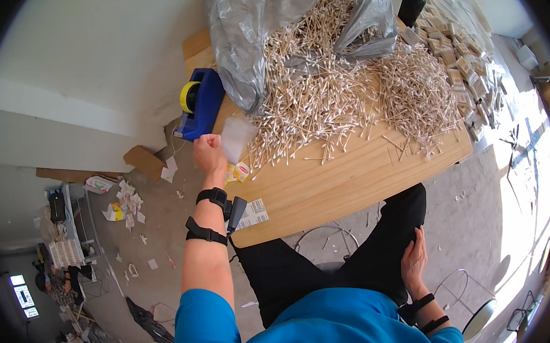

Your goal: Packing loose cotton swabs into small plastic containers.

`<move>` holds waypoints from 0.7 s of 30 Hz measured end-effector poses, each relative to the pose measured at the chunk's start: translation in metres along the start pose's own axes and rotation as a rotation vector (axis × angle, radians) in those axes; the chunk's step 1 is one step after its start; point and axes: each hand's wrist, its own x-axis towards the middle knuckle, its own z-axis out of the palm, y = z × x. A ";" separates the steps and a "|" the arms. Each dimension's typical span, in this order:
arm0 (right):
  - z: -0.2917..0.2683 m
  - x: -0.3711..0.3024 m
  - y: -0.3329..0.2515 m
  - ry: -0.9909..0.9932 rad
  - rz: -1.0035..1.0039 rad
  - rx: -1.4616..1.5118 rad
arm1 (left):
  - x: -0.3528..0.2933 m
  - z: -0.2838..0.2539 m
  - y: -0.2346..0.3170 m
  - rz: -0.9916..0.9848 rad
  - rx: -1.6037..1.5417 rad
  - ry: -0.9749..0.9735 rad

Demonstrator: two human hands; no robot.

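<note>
My left hand [209,154] is at the table's left edge, just below a blue tape dispenser [205,106] that carries a yellow-edged roll [189,97]. Its fingers are drawn together close to the dispenser's lower end; whatever they pinch is too small to make out. Right beside them lies a stack of translucent plastic bags [237,139]. A small yellow and white packet [238,172] sits by my wrist. My right hand [413,260] rests against my right thigh with its fingers stretched out, holding nothing. Loose cotton swabs [321,104] are heaped over the far half of the table.
A grey plastic bag [240,40] spills swabs onto the wooden table [327,193]. A label sheet [251,214] lies at the near left corner. Many small boxes [462,63] and a black bottle [411,4] are at the far right. Paper scraps [128,201] litter the floor.
</note>
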 end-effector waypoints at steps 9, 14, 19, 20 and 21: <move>-0.028 0.015 -0.042 0.050 -0.413 -0.204 | -0.026 -0.070 0.025 0.206 -0.475 -0.013; -0.029 0.054 -0.155 -0.424 -0.416 0.612 | -0.104 -0.166 0.036 0.143 -0.931 -0.468; 0.012 0.053 -0.259 -0.646 -0.640 0.830 | -0.164 -0.205 0.001 -0.038 -1.002 -0.575; 0.018 0.044 -0.271 -0.824 -0.551 0.890 | -0.174 -0.206 -0.012 -0.059 -0.998 -0.594; 0.024 0.034 -0.283 -1.007 -0.459 0.944 | -0.184 -0.210 -0.025 -0.081 -0.992 -0.603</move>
